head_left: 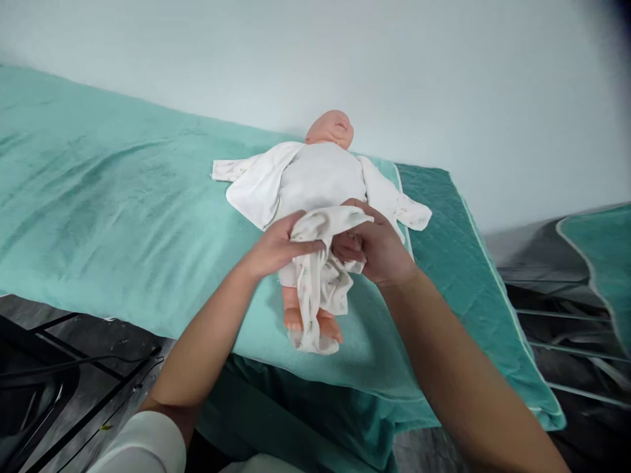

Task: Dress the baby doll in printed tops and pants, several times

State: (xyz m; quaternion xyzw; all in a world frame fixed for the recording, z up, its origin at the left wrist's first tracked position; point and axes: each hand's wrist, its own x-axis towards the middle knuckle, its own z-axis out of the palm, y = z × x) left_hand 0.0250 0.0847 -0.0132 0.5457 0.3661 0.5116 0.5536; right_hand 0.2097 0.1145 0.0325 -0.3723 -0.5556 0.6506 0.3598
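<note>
A baby doll (329,126) lies on its back on the bed, dressed in a white top (323,172) whose printed sleeves spread out to both sides. Over its lower body I hold up white printed baby pants (310,289), bunched at the upper edge, with cloth hanging down over the doll's legs. My left hand (283,246) is closed on the left side of the pants, thumb in front. My right hand (377,246) grips the right side, its fingers curled and partly behind the fabric. The doll's bare feet (292,318) show below, partly covered by cloth.
A light green sheet (123,210) covers the bed, with a darker green quilted cover (458,276) at the right end. A pale wall (246,59) rises behind. Black metal framing (54,381) stands at lower left. Another green-covered bed (604,253) is at far right.
</note>
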